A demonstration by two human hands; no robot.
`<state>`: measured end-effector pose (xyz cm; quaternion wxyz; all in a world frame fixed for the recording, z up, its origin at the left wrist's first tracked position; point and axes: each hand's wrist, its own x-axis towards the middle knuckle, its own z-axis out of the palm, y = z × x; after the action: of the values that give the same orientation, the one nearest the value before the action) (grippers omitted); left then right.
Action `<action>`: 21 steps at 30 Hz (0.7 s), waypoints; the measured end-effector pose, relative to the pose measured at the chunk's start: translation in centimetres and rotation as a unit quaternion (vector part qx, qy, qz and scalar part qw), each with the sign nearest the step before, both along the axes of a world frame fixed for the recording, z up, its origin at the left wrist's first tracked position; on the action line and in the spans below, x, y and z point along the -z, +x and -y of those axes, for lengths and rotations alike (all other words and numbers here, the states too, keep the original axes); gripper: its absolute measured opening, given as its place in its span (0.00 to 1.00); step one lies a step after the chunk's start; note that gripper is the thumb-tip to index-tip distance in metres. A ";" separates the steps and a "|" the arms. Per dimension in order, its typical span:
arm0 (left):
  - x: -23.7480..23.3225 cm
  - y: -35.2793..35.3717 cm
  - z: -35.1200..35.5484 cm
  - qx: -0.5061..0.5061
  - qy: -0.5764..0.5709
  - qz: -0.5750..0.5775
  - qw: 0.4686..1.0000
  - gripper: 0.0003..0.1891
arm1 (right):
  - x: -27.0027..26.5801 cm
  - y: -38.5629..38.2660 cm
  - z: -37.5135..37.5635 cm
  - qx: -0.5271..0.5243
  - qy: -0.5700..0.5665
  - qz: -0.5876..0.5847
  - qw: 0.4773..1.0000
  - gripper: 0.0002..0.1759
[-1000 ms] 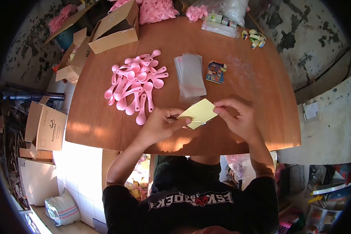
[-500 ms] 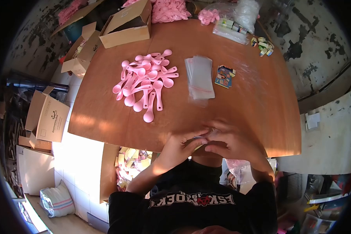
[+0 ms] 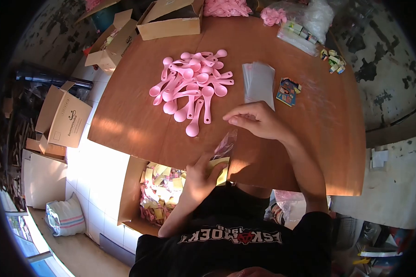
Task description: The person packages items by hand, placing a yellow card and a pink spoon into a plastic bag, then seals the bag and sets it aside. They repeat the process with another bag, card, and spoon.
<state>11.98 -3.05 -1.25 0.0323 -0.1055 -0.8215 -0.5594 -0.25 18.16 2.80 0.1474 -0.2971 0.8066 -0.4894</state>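
My left hand [image 3: 199,179] is closed on a clear plastic bag [image 3: 225,144] with a yellow card [image 3: 221,170] at its lower end, by the near table edge. My right hand [image 3: 255,121] is raised over the table, its fingers stretched toward the left and nothing visible in them. Just beyond it lies a stack of clear plastic bags [image 3: 260,82], partly covered by the hand. Left of the stack is a heap of pink spoons [image 3: 194,85]. Small printed cards [image 3: 288,92] lie to the right of the bags.
Below the table's left front edge stands an open carton [image 3: 130,191] filled with packed pieces and yellow cards. Along the far edge are a cardboard box [image 3: 171,28], pink items in plastic [image 3: 226,7] and small folded cards [image 3: 333,61]. More cartons [image 3: 69,117] stand on the left.
My hands have come apart. The left moved down and left with the bag and yellow card; the right let go and moved up toward the bag stack. The view has shifted.
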 end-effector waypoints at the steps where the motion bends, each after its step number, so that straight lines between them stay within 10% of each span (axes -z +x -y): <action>1: 0.3 -0.2 0.4 -0.006 0.006 -0.010 1.000 0.22 | 0.6 -1.1 1.0 0.036 0.081 -0.030 0.996 0.14; 11: 1.5 -1.0 1.7 -0.006 0.050 0.067 0.996 0.23 | 7.4 -3.6 6.0 0.128 0.058 -0.212 0.967 0.16; 21: 3.0 -3.2 0.7 0.023 0.141 0.079 0.987 0.26 | 0.8 2.6 -1.3 0.215 -0.017 -0.261 0.941 0.11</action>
<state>8.75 -3.73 -4.24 -0.0306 -0.0746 -0.7319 -0.6767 2.38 19.43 2.02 -0.1821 -0.2368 0.8531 -0.4278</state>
